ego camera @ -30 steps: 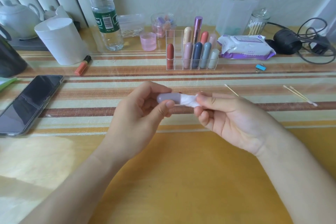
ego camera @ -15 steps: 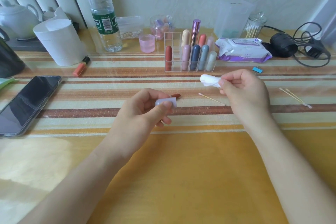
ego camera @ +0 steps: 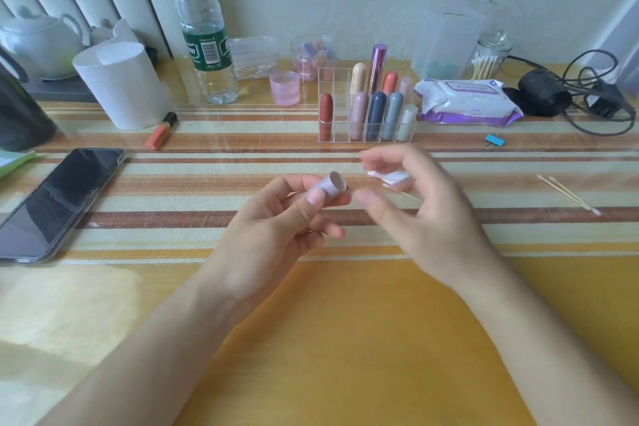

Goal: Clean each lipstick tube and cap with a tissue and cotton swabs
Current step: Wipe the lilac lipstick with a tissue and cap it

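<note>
My left hand [ego camera: 276, 221] pinches a lilac lipstick cap [ego camera: 328, 186] between thumb and fingers, its open end turned up and to the right. Just right of it, my right hand [ego camera: 425, 204] is blurred and holds a crumpled white tissue [ego camera: 392, 177] in its curled fingers. A cotton swab [ego camera: 409, 196] lies on the table under that hand, mostly hidden. A clear organiser [ego camera: 366, 114] behind the hands holds several capped lipsticks.
A phone [ego camera: 58, 201] lies at the left, with an orange lipstick [ego camera: 160, 131] and a paper roll [ego camera: 121, 86] beyond it. A water bottle [ego camera: 204, 38], pink cup [ego camera: 284, 88], wipes pack [ego camera: 466, 102], blue clip [ego camera: 492, 141] and two swabs [ego camera: 567, 194] are also on the table.
My right hand pulled the tissue off the cap, swung away to the right, then came back close to the cap. My left hand tilted the cap's open end upward.
</note>
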